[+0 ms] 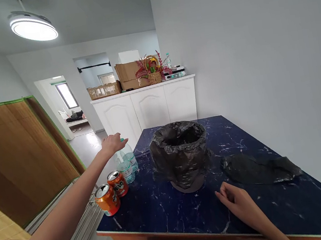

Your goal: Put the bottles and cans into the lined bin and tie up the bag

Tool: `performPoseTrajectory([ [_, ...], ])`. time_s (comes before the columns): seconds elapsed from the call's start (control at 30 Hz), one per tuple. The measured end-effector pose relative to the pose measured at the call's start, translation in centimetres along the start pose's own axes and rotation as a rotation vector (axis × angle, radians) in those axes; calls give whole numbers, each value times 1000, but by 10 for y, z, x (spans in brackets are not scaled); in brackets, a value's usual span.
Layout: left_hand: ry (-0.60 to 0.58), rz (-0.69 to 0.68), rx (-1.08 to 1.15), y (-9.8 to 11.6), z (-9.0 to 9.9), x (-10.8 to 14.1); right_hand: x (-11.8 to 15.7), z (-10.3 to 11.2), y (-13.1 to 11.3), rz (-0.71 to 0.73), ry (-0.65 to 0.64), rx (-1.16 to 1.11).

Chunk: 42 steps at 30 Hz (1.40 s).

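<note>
My left hand point(112, 144) reaches over two clear plastic bottles at the table's left edge. Its fingers are apart around the green cap of the farther bottle point(130, 157); whether they touch it I cannot tell. The nearer bottle point(126, 170) has its top partly hidden by my hand. Closer to me stand two orange soda cans, one in front point(108, 201) and one behind point(117, 183), both upright. A trash bin lined with a black plastic bag point(182, 161) stands mid-table. My right hand point(236, 203) rests near the front edge, loosely curled with nothing visible in it.
Another black plastic bag point(259, 167) lies flat on the right of the dark blue marbled table point(169, 216). A metal rack point(76, 226) is at the left. Beyond the table, a white cabinet point(149, 105) bears cardboard boxes point(132, 76) and a flower basket point(154, 77).
</note>
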State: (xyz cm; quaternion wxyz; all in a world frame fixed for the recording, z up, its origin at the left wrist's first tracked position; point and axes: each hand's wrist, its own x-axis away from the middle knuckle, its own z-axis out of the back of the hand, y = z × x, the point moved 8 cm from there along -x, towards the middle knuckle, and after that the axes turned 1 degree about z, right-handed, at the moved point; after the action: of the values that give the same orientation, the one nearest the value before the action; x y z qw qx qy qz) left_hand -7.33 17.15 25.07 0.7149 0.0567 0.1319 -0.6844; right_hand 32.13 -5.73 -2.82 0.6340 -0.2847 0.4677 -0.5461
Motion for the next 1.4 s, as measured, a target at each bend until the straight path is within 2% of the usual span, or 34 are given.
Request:
performPoseTrajectory([
  [0.17,-5,-24,12,18,-6,4,-1,1,-10,31,-20,-4],
  [0.27,97,-92,90,33,12,15,-1,2,-13,37,-15,-2],
  [0.33,215,-144,164,44,38,26,-1,2,-14,38,-15,2],
  [0.43,425,-239,304,60,92,54,-1,1,-14,39,-18,6],
  [0.5,621,-372,503,72,134,84,-1,1,-13,37,-17,4],
  [0.57,764,-500,703,82,169,116,-1,2,-12,33,-14,1],
  [0.6,793,-545,763,88,180,130,-1,2,-11,31,-13,-3],
  [0.67,766,-621,817,102,193,150,-1,2,-10,27,-11,-10],
  [0.73,680,-689,822,117,192,162,-1,2,-10,27,-11,-16],
  [0.8,567,-721,788,128,182,163,-1,1,-10,28,-13,-17],
  [0.93,350,-701,641,144,141,144,-2,0,-10,30,-16,-12],
  [1.07,214,-705,470,158,102,124,-2,0,-10,34,-10,-7],
  [1.17,142,-730,419,166,85,119,-2,0,-10,37,0,-5],
  [1.27,94,-753,390,168,79,122,-2,0,-11,42,9,-8],
  [1.33,127,-709,392,158,83,121,-2,1,-12,45,18,-10],
  [1.4,193,-594,387,135,86,111,-2,1,-12,47,24,-13],
])
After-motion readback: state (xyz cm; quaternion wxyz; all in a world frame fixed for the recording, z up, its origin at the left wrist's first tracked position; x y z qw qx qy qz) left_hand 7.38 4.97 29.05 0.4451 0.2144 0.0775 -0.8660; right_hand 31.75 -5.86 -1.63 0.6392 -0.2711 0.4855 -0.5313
